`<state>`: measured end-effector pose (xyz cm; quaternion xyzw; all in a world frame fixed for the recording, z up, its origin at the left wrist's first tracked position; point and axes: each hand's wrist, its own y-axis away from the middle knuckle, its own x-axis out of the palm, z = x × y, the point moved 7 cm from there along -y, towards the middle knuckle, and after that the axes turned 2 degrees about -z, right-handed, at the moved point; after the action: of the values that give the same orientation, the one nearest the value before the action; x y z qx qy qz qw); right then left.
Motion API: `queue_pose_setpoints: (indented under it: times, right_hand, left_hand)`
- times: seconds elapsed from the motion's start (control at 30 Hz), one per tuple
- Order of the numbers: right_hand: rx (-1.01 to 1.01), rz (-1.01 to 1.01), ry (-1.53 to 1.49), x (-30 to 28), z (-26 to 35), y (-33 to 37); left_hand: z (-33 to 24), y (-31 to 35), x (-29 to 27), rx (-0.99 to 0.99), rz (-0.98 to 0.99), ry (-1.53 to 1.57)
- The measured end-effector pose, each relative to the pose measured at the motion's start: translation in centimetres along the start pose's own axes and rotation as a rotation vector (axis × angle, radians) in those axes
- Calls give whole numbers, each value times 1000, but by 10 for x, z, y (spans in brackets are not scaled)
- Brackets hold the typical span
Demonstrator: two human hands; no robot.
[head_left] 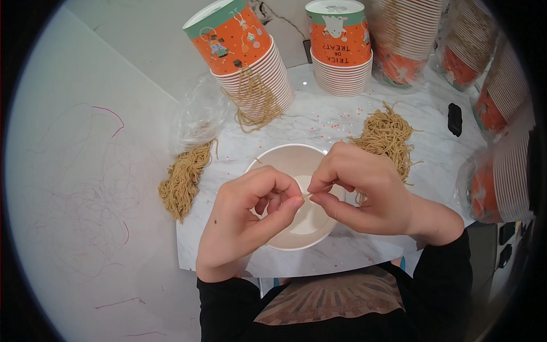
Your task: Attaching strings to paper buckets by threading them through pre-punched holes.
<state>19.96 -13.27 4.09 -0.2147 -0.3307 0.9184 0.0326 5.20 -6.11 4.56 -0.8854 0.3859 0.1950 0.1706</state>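
Both hands meet over an open white paper tub (312,221), fingertips almost touching. My left hand (246,210) pinches thumb against forefinger on the left side. Opposite it, my right hand (367,188) is closed in the same kind of pinch. A short bit of tan string (307,195) shows in the narrow gap between the two pinches; most of it is hidden by the fingers. A loose bundle of tan strings (387,139) lies just beyond my right hand. Another bundle of tan strings (185,181) hangs over the table's left edge.
Orange and green printed paper tubs stand in a left stack (253,80), draped with strings, and a middle stack (342,71). Bagged stacks (405,40) line the right side. A crumpled clear bag (200,114) and a small black object (454,119) rest on the marbled table (228,262).
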Motion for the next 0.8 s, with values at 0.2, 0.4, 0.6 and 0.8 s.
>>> queue_pose_setpoints:
  times: [0.2,0.4,0.6,0.8]
  right_hand:
    - [-68,-12,74,-4,9,2]
    - [-98,41,115,-1,11,3]
    - [-184,24,147,0,16,4]
    - [-238,-33,238,-1,19,7]
  left_hand:
    - [-5,3,0,42,12,-3]
    - [-7,4,1,65,15,-6]
    - [-10,4,3,84,39,-19]
    - [-12,4,7,63,15,13]
